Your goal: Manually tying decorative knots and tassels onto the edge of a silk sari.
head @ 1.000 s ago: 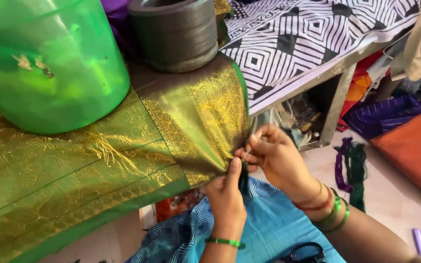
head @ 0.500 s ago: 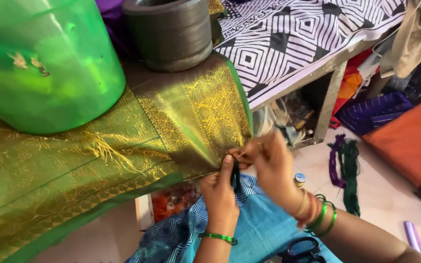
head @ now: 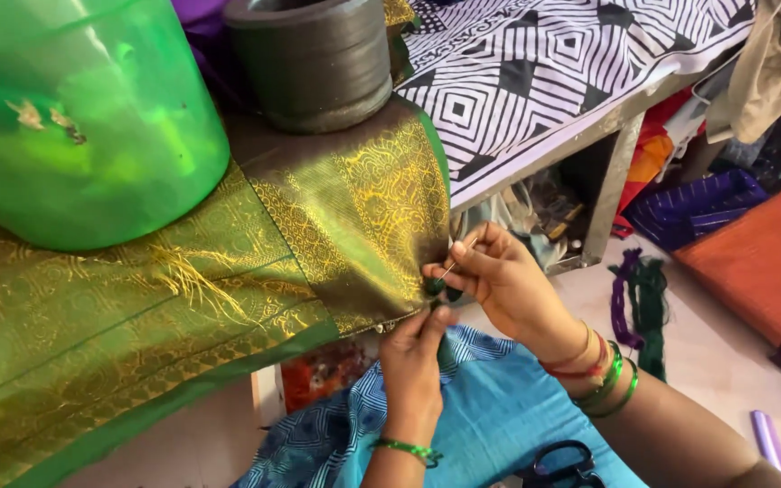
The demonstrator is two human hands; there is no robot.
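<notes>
Closely, two hands worked a needle at the hem of a green-and-gold sari.
Right hand (head: 508,285) pinched the needle (head: 456,260); left hand (head: 413,357), just below, gripped the sari (head: 354,217) edge overhanging the bench (head: 589,136).

The green and gold cloth (head: 228,298) spreading across the left and middle of the frame is looking like silk, glossy, with raised metallic gold weave and loose gold threads fraying near its centre. At upper left a green jar (head: 83,117) is showing as translucent, shiny plastic. Beside it a grey cylinder (head: 314,59) is looking matt and ridged. At upper right a black and white sheet (head: 571,63) is appearing as smooth matt cotton. The right hand (head: 508,285) is pinching a thin, bright metal needle (head: 458,258).
</notes>
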